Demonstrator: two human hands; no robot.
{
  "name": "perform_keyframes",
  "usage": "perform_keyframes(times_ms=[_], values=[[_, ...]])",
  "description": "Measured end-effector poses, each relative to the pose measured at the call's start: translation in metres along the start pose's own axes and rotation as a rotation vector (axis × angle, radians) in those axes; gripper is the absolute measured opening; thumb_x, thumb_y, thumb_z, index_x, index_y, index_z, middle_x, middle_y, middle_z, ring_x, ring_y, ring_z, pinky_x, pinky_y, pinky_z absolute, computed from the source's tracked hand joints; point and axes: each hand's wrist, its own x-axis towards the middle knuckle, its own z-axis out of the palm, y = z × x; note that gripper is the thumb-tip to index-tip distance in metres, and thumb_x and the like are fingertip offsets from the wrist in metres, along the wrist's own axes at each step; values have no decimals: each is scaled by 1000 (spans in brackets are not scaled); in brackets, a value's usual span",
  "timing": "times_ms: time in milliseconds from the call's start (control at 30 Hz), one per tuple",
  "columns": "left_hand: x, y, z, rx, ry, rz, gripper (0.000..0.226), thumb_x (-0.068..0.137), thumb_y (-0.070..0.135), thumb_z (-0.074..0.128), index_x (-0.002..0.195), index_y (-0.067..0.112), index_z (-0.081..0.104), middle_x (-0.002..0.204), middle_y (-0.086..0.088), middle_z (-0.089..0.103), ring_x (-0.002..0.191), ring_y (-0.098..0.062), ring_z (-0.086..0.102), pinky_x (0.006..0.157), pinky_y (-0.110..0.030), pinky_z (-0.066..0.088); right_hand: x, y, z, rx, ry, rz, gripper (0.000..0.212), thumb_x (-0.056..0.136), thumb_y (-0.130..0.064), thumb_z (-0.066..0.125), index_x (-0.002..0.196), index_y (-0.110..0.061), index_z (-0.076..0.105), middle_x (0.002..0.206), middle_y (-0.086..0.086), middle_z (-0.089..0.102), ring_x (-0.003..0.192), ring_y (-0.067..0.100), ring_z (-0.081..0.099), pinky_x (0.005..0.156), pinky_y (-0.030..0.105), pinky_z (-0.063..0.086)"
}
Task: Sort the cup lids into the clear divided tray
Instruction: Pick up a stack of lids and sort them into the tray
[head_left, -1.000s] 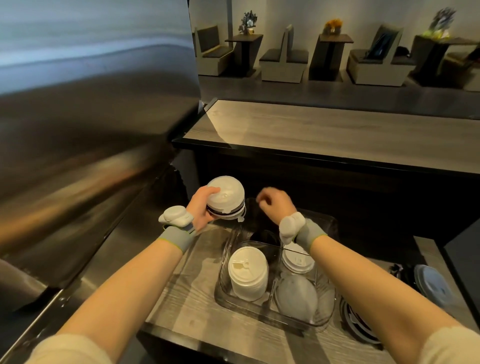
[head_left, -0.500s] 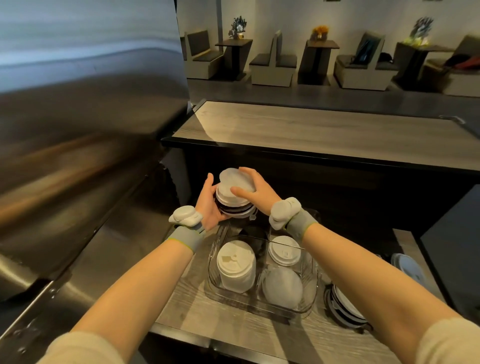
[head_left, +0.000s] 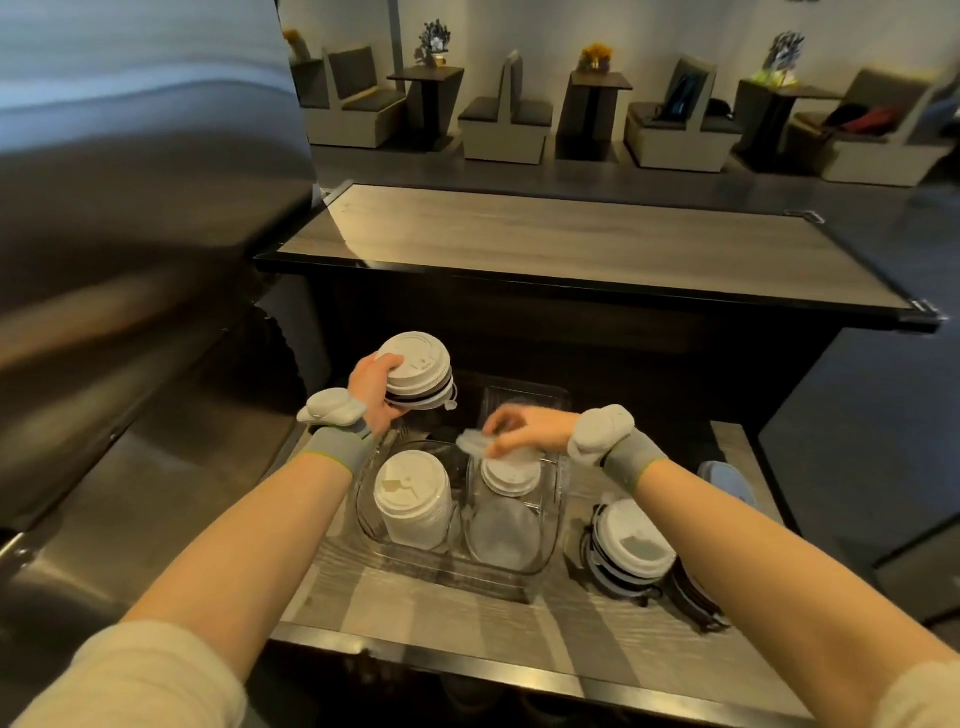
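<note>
Head view shows us both hands above the tray (head_left: 545, 564), which sits at lower centre of the frame on a wood-grain counter (head_left: 415, 613). Our left hand (head_left: 375, 396), left of centre, grips a short stack (head_left: 418, 371) of lids, white ones on top with a dark one lower down, fingers wrapped around its side and the stack tilted, held in the air above the tray's far left corner. Our right hand (head_left: 524, 428), at centre, pinches a clear lid (head_left: 475, 444) between thumb and fingers; that lid is blurred and hovers just over the tray's far right part. Below it in that compartment lies a low pile of white lids (head_left: 511, 475). Nearer to us on the right side of the tray sit clear lids (head_left: 501, 535), hard to count. The near left compartment holds a tall white stack (head_left: 413, 501). We cannot tell what the dark shape in the far left compartment is. Right of the tray, on the counter, a mixed heap (head_left: 631, 551) of white, dark and bluish lids rests just beside it, partly under our right forearm. A blue lid (head_left: 727, 480) lies further right, near the counter's edge. Both wrists wear grey bands with pale pods.
</note>
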Motion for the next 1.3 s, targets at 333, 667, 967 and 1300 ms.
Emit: perform_keyframes(times_ms=[333,667,967,1300], values=[[-18,-18,3,12,-6,-6,16,94,13,45,108,14,54,110,-12,58,81,-18,59,58,-32,47,1,20,38,-687,-202,34,69,75,-27,76,133,-17,39,133,9,45,115,29,50,95,43,50],[-24,-21,12,153,-72,42,34,92,11,49,126,15,48,101,-9,61,88,-23,60,67,-34,51,11,-8,6,-258,575,-401,33,79,-40,70,93,-16,52,91,1,54,83,15,48,71,29,44],[-24,-17,26,-9,-272,-84,47,99,46,32,116,13,60,114,-18,64,107,-30,61,91,-42,48,28,-28,1,39,545,-327,75,81,-35,70,143,-18,32,142,8,40,135,23,32,110,35,31],[-6,-12,26,51,-83,15,44,94,7,47,137,15,46,136,-15,51,113,-30,53,73,-36,50,25,-2,-30,407,599,-106,43,93,-28,53,130,-12,40,122,13,51,102,21,49,83,28,36]])
